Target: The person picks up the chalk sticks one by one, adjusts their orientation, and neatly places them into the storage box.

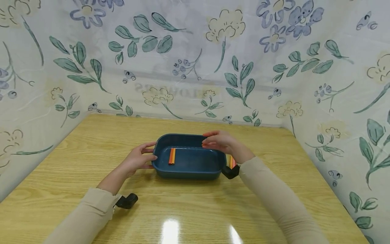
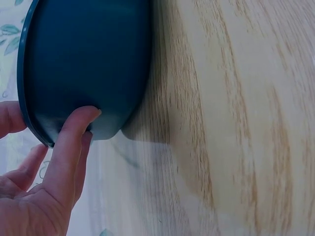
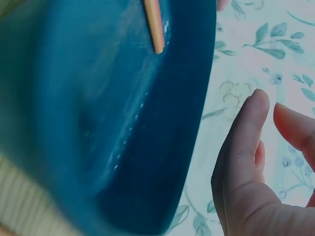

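Note:
A dark blue rectangular basin with rounded corners is on the wooden table. Inside it, toward the left, two thin sticks, one red and one orange, lie side by side. My left hand holds the basin's left end, with fingers against the outer wall and the rim between them in the left wrist view. Over the basin's right end hovers my right hand, its fingers loosely bent and nothing in them. The right wrist view shows that hand's thumb and fingers apart, beside the basin wall.
More coloured sticks lie just right of the basin, partly hidden by the right wrist. A flower-patterned cloth hangs behind and along both sides of the table. Each wrist wears a black camera mount.

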Action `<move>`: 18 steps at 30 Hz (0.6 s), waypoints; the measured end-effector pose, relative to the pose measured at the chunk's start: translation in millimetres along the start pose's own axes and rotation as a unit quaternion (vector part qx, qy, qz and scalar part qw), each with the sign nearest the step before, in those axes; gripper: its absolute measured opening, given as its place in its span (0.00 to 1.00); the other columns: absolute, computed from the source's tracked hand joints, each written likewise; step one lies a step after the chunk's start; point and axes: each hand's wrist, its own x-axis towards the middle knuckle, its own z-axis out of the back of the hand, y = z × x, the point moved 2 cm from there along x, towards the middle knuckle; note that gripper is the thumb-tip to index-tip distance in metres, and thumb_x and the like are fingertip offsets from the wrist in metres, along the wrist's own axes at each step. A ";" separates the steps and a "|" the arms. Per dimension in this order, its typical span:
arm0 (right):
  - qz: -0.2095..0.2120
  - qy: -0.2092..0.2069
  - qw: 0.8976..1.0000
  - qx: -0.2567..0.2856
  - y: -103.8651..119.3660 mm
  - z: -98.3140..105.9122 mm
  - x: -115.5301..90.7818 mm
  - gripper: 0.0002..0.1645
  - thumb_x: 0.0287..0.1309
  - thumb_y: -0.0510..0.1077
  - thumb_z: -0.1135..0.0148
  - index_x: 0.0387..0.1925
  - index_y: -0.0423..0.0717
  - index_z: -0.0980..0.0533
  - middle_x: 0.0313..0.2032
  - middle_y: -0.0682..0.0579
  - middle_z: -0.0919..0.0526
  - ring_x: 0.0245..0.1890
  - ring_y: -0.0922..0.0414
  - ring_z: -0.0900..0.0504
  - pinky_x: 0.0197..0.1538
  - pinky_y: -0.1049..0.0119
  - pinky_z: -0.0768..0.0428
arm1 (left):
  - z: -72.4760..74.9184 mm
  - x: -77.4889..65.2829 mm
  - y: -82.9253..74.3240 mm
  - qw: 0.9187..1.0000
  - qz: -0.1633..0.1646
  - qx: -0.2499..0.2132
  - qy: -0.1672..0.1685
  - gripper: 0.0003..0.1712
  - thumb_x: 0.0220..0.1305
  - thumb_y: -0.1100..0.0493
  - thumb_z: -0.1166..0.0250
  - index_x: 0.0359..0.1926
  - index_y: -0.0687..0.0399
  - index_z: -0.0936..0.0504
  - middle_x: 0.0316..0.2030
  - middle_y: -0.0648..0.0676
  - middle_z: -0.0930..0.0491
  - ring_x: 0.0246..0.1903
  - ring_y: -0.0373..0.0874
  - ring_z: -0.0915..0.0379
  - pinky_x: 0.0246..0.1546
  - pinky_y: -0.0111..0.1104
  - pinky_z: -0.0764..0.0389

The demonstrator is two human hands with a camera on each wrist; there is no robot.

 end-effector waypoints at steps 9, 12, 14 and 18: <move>0.038 -0.012 0.999 -0.009 -11.6 36.3 -16.9 0.29 0.61 0.28 0.49 0.63 0.27 0.42 0.49 0.33 0.28 0.34 0.57 0.18 0.53 0.61 0.24 | -0.5 0.4 -1.0 1.000 0.000 -0.001 -0.001 0.36 0.64 0.70 0.45 0.70 0.62 0.48 0.62 0.72 0.44 0.48 0.62 0.27 0.40 0.45 0.20; 0.041 -0.020 0.999 -0.014 -14.8 48.0 -23.2 0.30 0.62 0.29 0.50 0.64 0.27 0.44 0.49 0.33 0.28 0.36 0.57 0.18 0.53 0.62 0.24 | -0.4 1.0 -0.7 1.000 -0.001 0.000 -0.001 0.36 0.64 0.70 0.45 0.70 0.62 0.48 0.62 0.72 0.43 0.47 0.59 0.26 0.40 0.45 0.20; 0.040 -0.022 0.999 -0.017 -17.4 55.0 -27.1 0.31 0.63 0.29 0.50 0.65 0.26 0.46 0.50 0.33 0.29 0.37 0.56 0.18 0.52 0.62 0.24 | -0.2 1.2 -0.1 1.000 0.000 0.000 -0.002 0.36 0.64 0.70 0.45 0.70 0.62 0.48 0.62 0.72 0.43 0.47 0.58 0.25 0.40 0.45 0.20; 0.046 -0.035 0.998 -0.022 -25.8 69.0 -31.2 0.31 0.63 0.30 0.50 0.64 0.25 0.47 0.43 0.40 0.25 0.37 0.57 0.19 0.53 0.62 0.24 | 0.2 0.8 1.8 1.000 0.001 0.000 -0.004 0.35 0.64 0.70 0.45 0.70 0.61 0.47 0.62 0.72 0.43 0.47 0.58 0.25 0.40 0.45 0.20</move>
